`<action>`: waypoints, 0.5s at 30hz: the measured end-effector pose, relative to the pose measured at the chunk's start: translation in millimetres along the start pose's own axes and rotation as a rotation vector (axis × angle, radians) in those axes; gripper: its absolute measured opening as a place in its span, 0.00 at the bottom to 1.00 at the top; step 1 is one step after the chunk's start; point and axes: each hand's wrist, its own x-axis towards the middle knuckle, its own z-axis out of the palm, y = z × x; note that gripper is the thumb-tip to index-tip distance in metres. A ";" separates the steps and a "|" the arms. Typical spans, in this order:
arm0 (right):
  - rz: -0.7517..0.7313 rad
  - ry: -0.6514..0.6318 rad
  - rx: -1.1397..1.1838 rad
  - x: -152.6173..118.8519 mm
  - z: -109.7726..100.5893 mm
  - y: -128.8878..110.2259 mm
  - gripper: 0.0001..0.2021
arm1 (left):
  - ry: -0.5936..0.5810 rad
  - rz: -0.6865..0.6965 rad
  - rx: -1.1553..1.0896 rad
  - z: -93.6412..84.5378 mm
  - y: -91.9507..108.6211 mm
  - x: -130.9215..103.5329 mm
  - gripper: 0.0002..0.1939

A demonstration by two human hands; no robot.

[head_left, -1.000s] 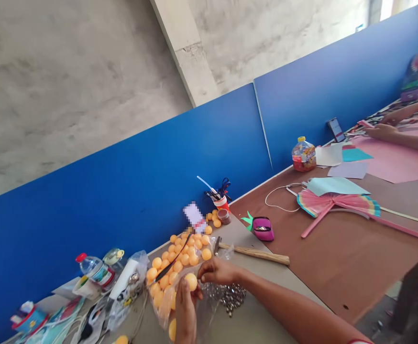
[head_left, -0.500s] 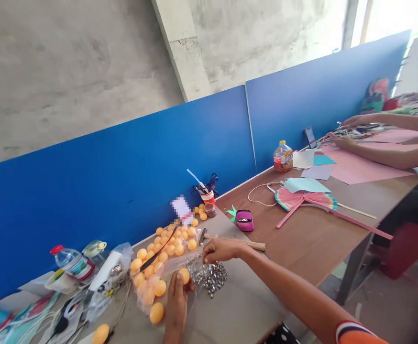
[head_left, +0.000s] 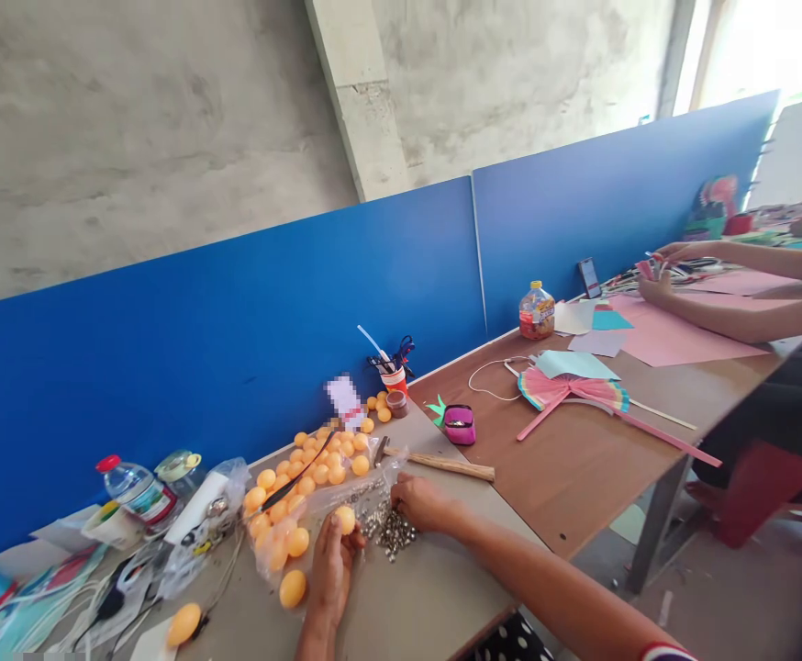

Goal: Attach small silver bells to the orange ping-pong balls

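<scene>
My left hand (head_left: 332, 571) is closed round an orange ping-pong ball (head_left: 344, 520), which shows above the fingertips. My right hand (head_left: 423, 505) reaches in from the right with fingers curled down at the edge of a pile of small shiny metal pieces (head_left: 395, 540); whatever its fingertips pinch is hidden. Left of the pile, many more orange balls (head_left: 319, 474) lie in and around a clear plastic bag, with a dark strap (head_left: 297, 484) across them. One loose ball (head_left: 293, 588) rests just left of my left hand.
Beyond my right hand lies a hammer (head_left: 439, 463). A purple pouch (head_left: 460, 424), a cup of tools (head_left: 394, 378) and a pink fan-like bow (head_left: 572, 390) stand further off. Bottles (head_left: 140, 493) and cables crowd the left. At right, another person's hands (head_left: 659, 280) work over pink sheets.
My right hand has lowered to the metal pile, its fingers now at the pieces. My left hand keeps the ball. The view has shifted slightly; the other person's hands have come together.
</scene>
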 end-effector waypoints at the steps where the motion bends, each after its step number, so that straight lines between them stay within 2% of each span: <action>1: -0.009 -0.010 -0.003 3.5 1.2 -0.8 0.09 | 0.008 -0.004 -0.025 -0.1 -0.3 0.5 0.22; 10: -0.056 -0.033 0.072 33.6 0.5 -15.7 0.09 | 0.047 -0.060 -0.233 1.1 6.0 -3.7 0.21; 15: -0.037 -0.045 0.102 39.0 6.8 -14.8 0.10 | 0.085 -0.085 -0.281 1.1 9.3 -7.1 0.21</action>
